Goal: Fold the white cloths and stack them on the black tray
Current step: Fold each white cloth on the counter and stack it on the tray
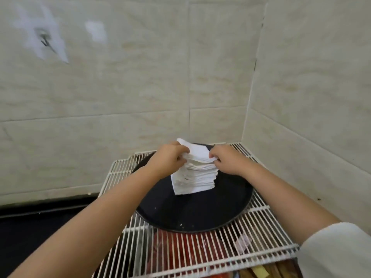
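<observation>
On a white wire rack [259, 221] in a tiled corner, the round black tray [200, 213] carries a tall stack of folded white cloths [193, 180] at its far middle. The left hand [166, 160] pinches the top cloth [195, 153] at its left edge, and the right hand [227, 160] pinches its right edge, fingers curled.

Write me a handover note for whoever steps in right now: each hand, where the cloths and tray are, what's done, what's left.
Left hand: fingers curled on the left edge of the top cloth.
Right hand: fingers pinch its right edge.
Stack of folded white cloths stands on the round black tray, toward its far side; the tray sits on a white wire rack in the tiled corner.
Done: many cloths folded and stacked.
Left: settle the top cloth flat on the stack. No loose unfolded cloths are in view, so I cannot tell if more remain.
</observation>
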